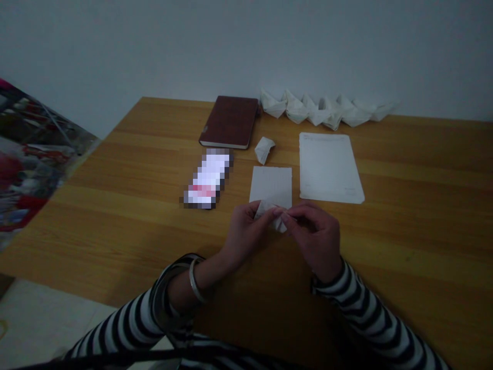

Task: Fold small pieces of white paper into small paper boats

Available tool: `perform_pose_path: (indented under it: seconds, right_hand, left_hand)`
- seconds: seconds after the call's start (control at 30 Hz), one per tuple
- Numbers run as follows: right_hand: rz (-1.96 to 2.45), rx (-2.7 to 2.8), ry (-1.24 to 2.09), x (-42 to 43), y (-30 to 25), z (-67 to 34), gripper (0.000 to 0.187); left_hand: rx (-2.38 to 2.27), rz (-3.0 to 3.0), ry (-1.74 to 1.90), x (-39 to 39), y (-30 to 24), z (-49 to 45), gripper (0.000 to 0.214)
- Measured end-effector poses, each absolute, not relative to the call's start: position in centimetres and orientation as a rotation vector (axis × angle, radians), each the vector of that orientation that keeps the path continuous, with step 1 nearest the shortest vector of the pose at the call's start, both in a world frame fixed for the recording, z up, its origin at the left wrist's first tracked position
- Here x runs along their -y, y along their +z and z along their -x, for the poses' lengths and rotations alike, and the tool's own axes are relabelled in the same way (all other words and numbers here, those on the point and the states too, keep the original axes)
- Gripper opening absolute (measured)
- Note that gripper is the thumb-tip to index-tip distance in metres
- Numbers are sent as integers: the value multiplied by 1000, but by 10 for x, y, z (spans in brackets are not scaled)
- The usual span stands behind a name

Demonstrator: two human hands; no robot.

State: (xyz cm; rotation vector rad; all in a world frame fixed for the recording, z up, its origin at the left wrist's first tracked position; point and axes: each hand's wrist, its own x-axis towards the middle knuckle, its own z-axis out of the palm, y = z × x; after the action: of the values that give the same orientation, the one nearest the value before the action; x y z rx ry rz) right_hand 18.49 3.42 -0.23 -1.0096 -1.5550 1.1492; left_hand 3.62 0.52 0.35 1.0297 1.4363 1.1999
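Folded paper is pinched between the fingertips of your left hand and right hand; hold both pinches even and press firmly along it.

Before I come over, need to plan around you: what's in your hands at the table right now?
Left hand and right hand pinching folded white paper. Square white sheet just beyond the hands.
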Motion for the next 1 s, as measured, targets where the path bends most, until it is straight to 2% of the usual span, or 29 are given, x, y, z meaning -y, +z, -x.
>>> perform_pose_path:
  seconds: [0.1, 0.23, 0.37, 0.5, 0.67, 1.0]
  right_hand:
    - [1031, 1535, 1151, -34, -4, -183, 9]
    - [1062, 1394, 1226, -36, -9, -182, 7]
    - [1102, 1333, 1270, -35, -11, -183, 8]
    - [1091, 1334, 1334, -36, -9, -183, 8]
    - [1066, 1416, 1407, -35, -8, -182, 13]
    - [1113, 1336, 1501, -41, -10, -186, 14]
  left_hand:
    - [-1392, -1023, 1179, -6, 3, -35, 26]
    - [-1278, -980, 1158, -8, 0, -36, 16]
    - [-1280, -987, 1081, -10, 0, -35, 26]
    - [-1280, -1043, 1044, -13, 1, -28, 17]
    - [-1323, -980, 1114, -13, 2, -23, 47]
    - [-1348, -970, 1155, -16, 11, -21, 56]
